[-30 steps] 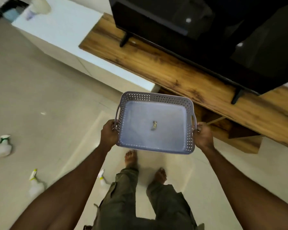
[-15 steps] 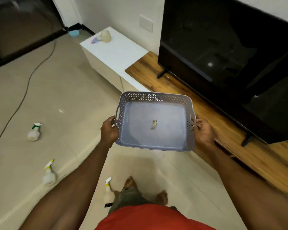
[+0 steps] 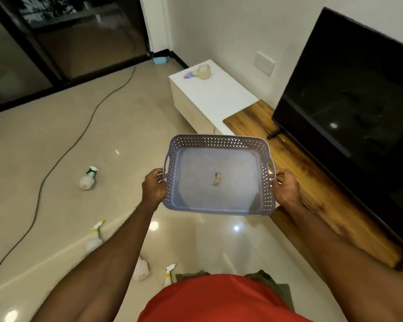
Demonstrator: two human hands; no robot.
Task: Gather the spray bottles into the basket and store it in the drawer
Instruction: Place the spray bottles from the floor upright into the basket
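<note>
Swinging left, both hands, left hand (image 3: pixel 154 187) and right hand (image 3: pixel 286 188), carry the basket (image 3: pixel 219 175), fingers curled on its handles; stepping onto near spray bottles (image 3: pixel 87 180) risks tripping.

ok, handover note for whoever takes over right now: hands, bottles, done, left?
Left hand and right hand each grip a side handle of the basket, held level above the floor.
No bottles in it, only a small scrap.
Spray bottles: four on the floor; one lying on the white cabinet.
Done: basket picked up.
Left: collect all bottles, store basket in drawer.
</note>
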